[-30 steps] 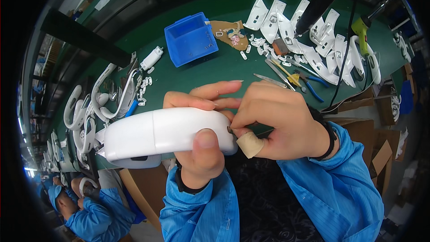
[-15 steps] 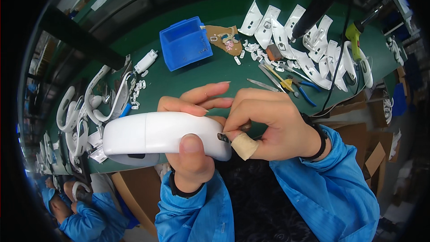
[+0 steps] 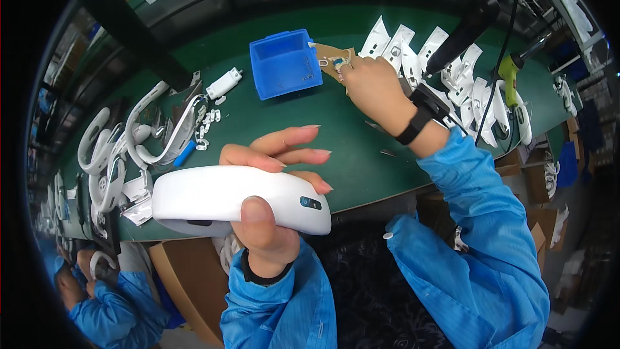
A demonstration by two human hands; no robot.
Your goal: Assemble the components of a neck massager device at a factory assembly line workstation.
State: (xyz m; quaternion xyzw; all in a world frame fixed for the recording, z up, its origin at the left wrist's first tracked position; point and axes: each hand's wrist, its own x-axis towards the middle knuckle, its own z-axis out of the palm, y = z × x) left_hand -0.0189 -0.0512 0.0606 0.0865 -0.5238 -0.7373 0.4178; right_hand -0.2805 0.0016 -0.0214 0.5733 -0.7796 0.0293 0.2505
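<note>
My left hand (image 3: 266,213) is wrapped round a white curved plastic housing (image 3: 206,195), thumb on the near side and fingers over the far side. Near the housing's right end sits a small dark oval panel (image 3: 310,203). Stretched out across the bench, my right hand (image 3: 378,90) is at a piece of brown cardboard (image 3: 327,53). Its fingers are curled downward over small parts (image 3: 338,62) lying there. What these fingers pinch, if anything, is hidden. Left of the cardboard stands a blue plastic bin (image 3: 284,68) with small dark bits in it.
White curved shells (image 3: 433,45) are spread at the back right, near a yellow-green tool (image 3: 510,81). On the left lie white curved bands (image 3: 139,129), small white pieces (image 3: 205,129) and a white cylinder (image 3: 225,84). A co-worker (image 3: 116,291) sits at lower left.
My right hand has left the housing's right end and moved far forward to the cardboard. The dark oval panel now shows fully. My left hand keeps its hold, nearly in place.
</note>
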